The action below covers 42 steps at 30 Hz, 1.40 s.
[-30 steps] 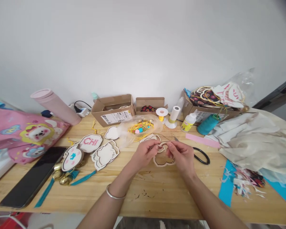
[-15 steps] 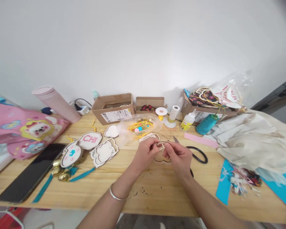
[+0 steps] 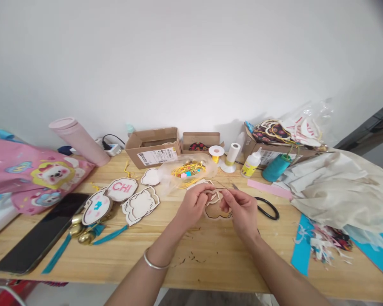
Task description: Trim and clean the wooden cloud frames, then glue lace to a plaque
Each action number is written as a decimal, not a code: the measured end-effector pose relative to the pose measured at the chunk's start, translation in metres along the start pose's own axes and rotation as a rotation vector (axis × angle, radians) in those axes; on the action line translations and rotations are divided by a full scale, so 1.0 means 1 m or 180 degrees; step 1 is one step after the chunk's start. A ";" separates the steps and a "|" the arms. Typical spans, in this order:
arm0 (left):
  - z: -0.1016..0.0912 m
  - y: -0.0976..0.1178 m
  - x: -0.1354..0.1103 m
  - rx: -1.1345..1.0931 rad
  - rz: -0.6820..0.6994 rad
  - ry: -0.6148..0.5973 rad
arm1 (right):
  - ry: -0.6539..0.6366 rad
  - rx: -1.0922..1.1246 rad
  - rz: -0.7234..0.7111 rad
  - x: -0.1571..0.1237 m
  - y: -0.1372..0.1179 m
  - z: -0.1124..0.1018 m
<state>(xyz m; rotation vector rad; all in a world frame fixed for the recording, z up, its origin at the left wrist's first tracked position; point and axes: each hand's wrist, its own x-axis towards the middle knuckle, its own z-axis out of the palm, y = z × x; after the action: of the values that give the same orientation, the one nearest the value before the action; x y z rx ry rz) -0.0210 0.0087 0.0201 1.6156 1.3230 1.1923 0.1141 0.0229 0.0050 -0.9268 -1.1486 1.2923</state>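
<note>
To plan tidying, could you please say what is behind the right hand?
Scissors pass behind the right hand, black loop and blade tip showing; a wooden cutout also looks partly covered. The covered parts cannot be seen.

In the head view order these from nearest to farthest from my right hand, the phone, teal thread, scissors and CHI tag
1. Scissors: black handle just right of your right hand.
2. Teal thread: behind and to the right.
3. CHI tag: left of centre.
4. Phone: far left, near the front edge.
</note>
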 end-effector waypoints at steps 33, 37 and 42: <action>0.002 0.003 0.001 -0.0418 -0.0207 0.0338 | -0.1579 -0.0619 0.0350 0.019 -0.025 -0.027; -0.001 0.012 0.001 -0.0508 -0.0136 0.0472 | -0.2007 -0.0124 0.0621 0.018 -0.029 -0.033; -0.002 0.012 0.000 -0.0304 0.0148 0.0695 | -0.2196 0.0232 0.0877 0.019 -0.030 -0.035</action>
<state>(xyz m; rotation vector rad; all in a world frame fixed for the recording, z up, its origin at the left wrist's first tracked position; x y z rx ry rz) -0.0196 0.0058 0.0321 1.4886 1.3455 1.4720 0.1535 0.0428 0.0283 -0.6038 -1.5123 1.9545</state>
